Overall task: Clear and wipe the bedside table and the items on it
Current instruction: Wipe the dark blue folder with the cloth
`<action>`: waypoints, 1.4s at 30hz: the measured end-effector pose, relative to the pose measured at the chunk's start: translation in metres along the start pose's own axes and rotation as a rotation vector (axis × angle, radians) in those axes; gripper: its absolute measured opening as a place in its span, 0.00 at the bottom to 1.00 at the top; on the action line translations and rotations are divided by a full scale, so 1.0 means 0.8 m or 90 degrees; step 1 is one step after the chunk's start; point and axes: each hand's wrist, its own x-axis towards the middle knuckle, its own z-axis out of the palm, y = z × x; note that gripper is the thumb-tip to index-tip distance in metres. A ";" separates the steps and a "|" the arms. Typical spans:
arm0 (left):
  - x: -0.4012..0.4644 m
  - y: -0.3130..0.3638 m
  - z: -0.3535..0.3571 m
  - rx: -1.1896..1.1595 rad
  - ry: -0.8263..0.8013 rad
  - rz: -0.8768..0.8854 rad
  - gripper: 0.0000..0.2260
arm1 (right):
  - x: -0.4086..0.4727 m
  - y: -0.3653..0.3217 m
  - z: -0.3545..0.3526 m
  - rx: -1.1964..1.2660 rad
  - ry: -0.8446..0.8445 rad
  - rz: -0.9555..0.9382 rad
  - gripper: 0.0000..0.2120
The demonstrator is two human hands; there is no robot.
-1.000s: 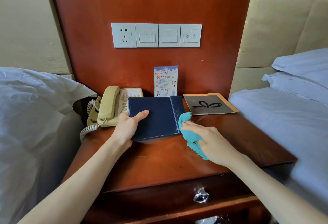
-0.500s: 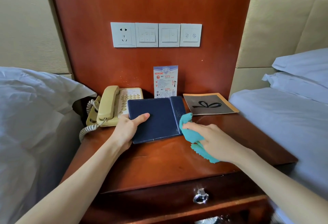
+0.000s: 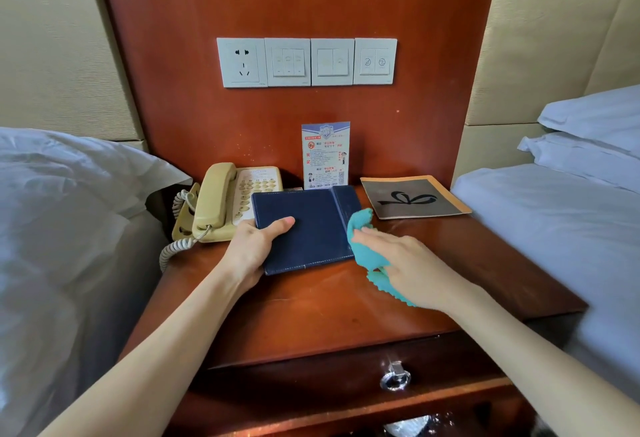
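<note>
One blue folder (image 3: pixel 306 227), gripped by the left hand (image 3: pixel 254 249); the right hand (image 3: pixel 408 265) presses one teal cloth (image 3: pixel 367 246) with straight fingers. One phone (image 3: pixel 230 199) and one card (image 3: pixel 325 154) stand on the wooden bedside table (image 3: pixel 329 312), between two beds.

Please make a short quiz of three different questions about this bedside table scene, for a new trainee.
1. True or false: the left hand grips the blue folder.
2. What does the right hand press on the table? A) teal cloth B) phone handset C) leaflet
3. Fill in: the upright card stands behind the ____.

Key: 1 true; 2 A; 3 folder.
</note>
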 end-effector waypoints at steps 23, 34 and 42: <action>0.002 -0.001 0.003 0.018 -0.013 0.015 0.07 | -0.013 -0.034 0.011 -0.360 -0.027 -0.111 0.28; 0.003 -0.002 0.009 0.019 -0.013 -0.006 0.08 | 0.093 -0.050 -0.010 -0.353 0.087 -0.004 0.34; 0.005 -0.002 0.009 -0.018 0.014 -0.053 0.08 | 0.033 -0.045 0.009 -0.185 -0.012 0.033 0.36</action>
